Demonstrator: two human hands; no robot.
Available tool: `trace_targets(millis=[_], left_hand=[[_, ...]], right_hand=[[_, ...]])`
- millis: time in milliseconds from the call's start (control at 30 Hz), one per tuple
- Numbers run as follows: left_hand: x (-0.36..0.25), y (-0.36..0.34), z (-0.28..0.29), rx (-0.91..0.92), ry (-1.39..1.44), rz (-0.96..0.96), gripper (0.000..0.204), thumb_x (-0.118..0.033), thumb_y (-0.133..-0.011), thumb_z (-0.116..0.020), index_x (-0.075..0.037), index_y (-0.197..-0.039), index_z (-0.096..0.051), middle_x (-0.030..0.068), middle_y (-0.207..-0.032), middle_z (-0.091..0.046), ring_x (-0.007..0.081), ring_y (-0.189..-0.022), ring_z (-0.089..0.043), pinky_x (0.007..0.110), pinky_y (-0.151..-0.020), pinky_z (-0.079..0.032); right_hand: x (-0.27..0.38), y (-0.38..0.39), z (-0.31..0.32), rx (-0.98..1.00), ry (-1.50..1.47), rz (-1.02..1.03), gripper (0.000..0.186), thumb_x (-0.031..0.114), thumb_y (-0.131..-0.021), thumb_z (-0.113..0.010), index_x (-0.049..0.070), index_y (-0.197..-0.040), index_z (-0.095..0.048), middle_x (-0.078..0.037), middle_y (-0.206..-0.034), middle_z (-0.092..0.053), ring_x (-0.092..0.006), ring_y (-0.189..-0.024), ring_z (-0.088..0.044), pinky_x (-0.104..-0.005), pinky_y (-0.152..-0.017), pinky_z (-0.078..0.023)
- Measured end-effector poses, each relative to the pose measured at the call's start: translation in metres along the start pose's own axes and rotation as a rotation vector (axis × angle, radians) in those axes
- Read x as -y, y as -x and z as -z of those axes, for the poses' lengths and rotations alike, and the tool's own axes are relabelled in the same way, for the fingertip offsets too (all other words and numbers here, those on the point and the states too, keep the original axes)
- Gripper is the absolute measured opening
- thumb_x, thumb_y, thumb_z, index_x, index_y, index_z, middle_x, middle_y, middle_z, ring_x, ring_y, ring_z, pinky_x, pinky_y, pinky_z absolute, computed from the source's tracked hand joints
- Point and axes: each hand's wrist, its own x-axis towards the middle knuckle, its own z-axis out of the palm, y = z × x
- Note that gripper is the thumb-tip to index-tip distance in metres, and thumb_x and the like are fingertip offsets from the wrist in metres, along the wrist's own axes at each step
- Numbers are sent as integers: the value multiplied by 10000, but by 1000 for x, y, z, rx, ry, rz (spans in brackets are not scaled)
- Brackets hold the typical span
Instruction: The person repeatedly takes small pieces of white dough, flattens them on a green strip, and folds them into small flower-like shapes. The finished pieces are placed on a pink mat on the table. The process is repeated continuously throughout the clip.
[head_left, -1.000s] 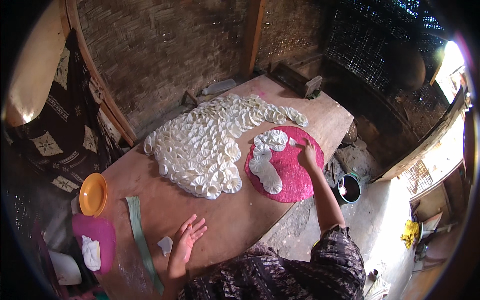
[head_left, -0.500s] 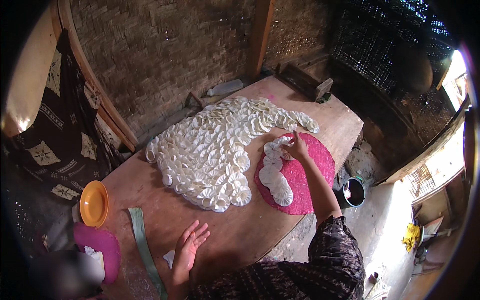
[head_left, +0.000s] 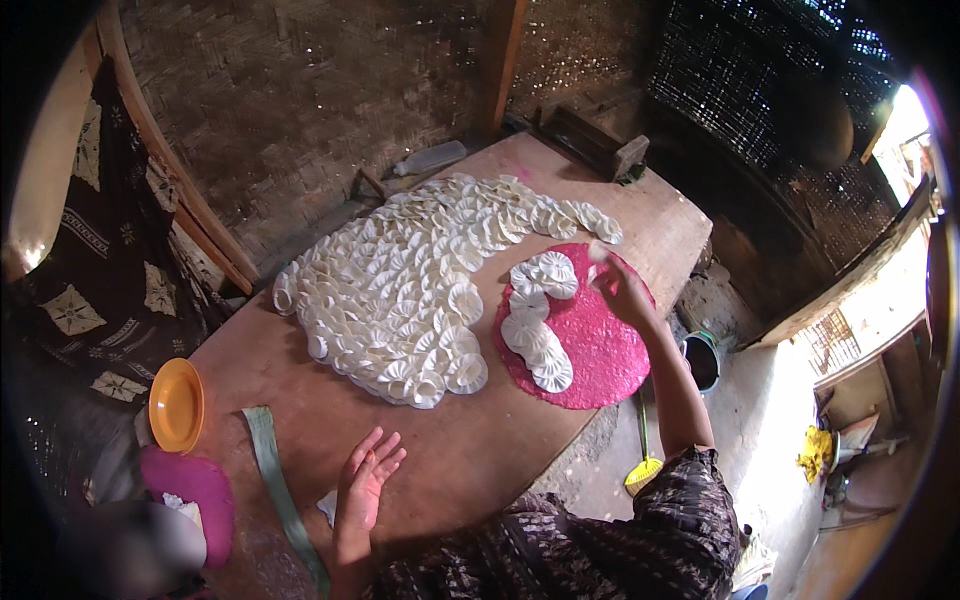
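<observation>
A large spread of white fluted paper cups (head_left: 390, 290) covers the table's middle, overlapping and partly stacked. To its right lies a round, flat pink sheet (head_left: 600, 370) with a rough surface; I cannot tell its material. A curved line of the same fluted cups (head_left: 535, 335) rests on the sheet's left part. Over the sheet's right far side is my right hand (head_left: 628, 295), fingers drawn together, with a small pale thing at the tips that is too blurred to name. My left hand (head_left: 368, 483), palm up and fingers spread, hovers empty near the table's front.
On the left are an orange plate (head_left: 176, 405), a magenta cloth-like thing (head_left: 190, 480) and a green strip (head_left: 272, 480). A plastic bottle (head_left: 430, 158) and a wooden block (head_left: 585, 140) sit at the back. Beyond the right edge stand a dark bucket (head_left: 702, 362) and a yellow dustpan-like tool (head_left: 643, 475).
My right hand has drawn back from the cups on the pink sheet, moving right. My left hand stays spread in nearly the same place. The whole view has shifted slightly.
</observation>
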Motion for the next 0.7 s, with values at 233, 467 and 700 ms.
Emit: trace_targets(millis=[233, 467, 700], left_hand=[[0, 0, -17, 35, -23, 6, 541, -309, -1001, -515, -14, -1436, -387, 204, -1348, -546, 279, -1161, -601, 355, -1010, -449], [-3, 6, -27, 71, -40, 3, 519, -304, -1006, -505, -25, -1431, -399, 194, -1350, -548, 281, -1167, -599, 356, -1013, -445], [-4, 16, -21, 37, -50, -2, 508, -302, -1009, -499, -30, -1428, -405, 193, -1356, -546, 276, -1174, -595, 349, -1013, -442]], right_hand=[[-13, 65, -21, -9, 257, 9, 507, 80, -806, -652, 88, -1307, -581, -189, -1293, -595, -367, -1266, -510, -441, -994, -480], [-17, 73, -40, 59, 308, -87, 641, 102, -720, -695, 290, -1325, -595, -118, -1526, -355, -421, -1292, -437, -539, -1011, -432], [5, 68, -43, 128, 477, -135, 598, 174, -781, -661, 351, -1345, -569, -95, -1568, -276, -398, -1239, -480, -548, -1009, -401]])
